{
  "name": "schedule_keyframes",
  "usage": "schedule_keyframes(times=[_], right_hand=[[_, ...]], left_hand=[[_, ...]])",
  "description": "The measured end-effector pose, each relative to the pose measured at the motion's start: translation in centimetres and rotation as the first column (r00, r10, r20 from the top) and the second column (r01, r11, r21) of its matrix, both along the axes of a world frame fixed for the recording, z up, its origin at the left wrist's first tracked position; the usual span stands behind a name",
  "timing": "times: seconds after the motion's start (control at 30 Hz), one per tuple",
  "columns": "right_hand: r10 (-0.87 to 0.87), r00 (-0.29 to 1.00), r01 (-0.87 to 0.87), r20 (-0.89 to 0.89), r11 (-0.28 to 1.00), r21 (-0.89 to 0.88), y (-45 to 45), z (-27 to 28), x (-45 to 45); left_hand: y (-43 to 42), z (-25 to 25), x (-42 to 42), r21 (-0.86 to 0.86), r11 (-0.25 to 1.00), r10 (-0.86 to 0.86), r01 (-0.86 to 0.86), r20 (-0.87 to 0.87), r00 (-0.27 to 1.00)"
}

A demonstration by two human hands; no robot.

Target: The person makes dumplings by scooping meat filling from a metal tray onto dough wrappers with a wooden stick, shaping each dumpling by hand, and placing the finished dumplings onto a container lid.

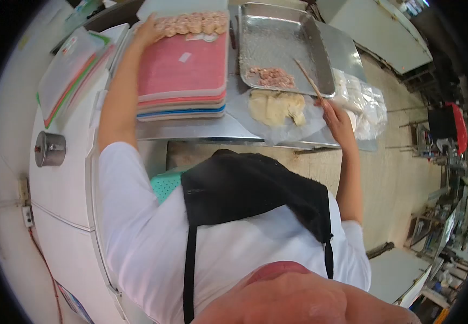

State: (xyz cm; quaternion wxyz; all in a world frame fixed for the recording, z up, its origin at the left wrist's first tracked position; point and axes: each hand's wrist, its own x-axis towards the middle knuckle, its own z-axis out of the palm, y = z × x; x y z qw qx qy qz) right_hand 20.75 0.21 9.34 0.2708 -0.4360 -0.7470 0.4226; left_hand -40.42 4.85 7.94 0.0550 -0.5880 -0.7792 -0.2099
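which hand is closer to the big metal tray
Right. The right hand holds a thin stick just off the near right corner of the metal tray; the left hand is farther away, by the row of food pieces.

Glossy metal pan (282, 46), smooth plastic trays (185, 78), wooden-looking stick (307, 77), matt cloth apron (250, 189).
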Motion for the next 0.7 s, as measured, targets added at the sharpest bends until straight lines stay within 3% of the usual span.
schedule_keyframes(times=[0.07, 0.13, 0.2, 0.27, 0.3, 0.4, 0.47, 0.53, 0.63, 0.7], right_hand=[[0.010, 0.943, -0.064, 0.333, 0.986, 0.154, 3.6, 0.0, -0.1], [-0.116, 0.765, -0.199, 0.633, 0.892, 0.405, 6.7, 0.3, -0.7], [-0.139, 0.687, -0.327, 0.714, 0.818, 0.473, 9.9, -0.8, -1.3], [-0.058, 0.672, -0.449, 0.739, 0.762, 0.467, 12.0, -2.2, -2.1], [-0.017, 0.682, -0.469, 0.731, 0.757, 0.455, 12.8, -3.2, -2.5], [0.070, 0.713, -0.503, 0.697, 0.743, 0.441, 15.8, -7.1, -2.8], [0.064, 0.743, -0.478, 0.666, 0.747, 0.462, 18.5, -8.8, -2.6], [0.075, 0.762, -0.473, 0.644, 0.743, 0.473, 20.4, -9.6, -2.1], [0.063, 0.716, -0.529, 0.695, 0.698, 0.482, 22.6, -9.1, -1.7], [0.041, 0.655, -0.591, 0.754, 0.650, 0.478, 23.4, -6.4, -1.5]], left_hand=[[-0.5, 1.1, -0.3, -0.139, 0.982, -0.152, 0.128, -0.181, 0.972], [-1.4, 3.3, 1.9, -0.197, 0.980, -0.043, -0.001, -0.220, 0.974], [-6.1, 10.3, 13.5, -0.115, 0.992, -0.058, 0.048, -0.080, 0.995], [-8.3, 11.4, 21.3, 0.145, 0.902, -0.428, 0.407, 0.165, 0.889], [-9.1, 11.2, 24.9, 0.132, 0.870, -0.493, 0.475, 0.240, 0.836], [-9.3, 5.0, 33.5, 0.158, 0.740, -0.654, 0.654, 0.397, 0.644], [-8.6, 0.8, 37.4, -0.078, 0.740, -0.485, 0.668, 0.625, 0.611], [-7.2, -5.1, 39.5, -0.192, 0.776, -0.344, 0.601, 0.670, 0.658], [-7.0, -11.2, 41.4, -0.005, 0.938, -0.336, 0.348, 0.251, 0.908], [-6.6, -14.2, 40.8, 0.088, 0.945, -0.325, 0.313, 0.211, 0.922]])
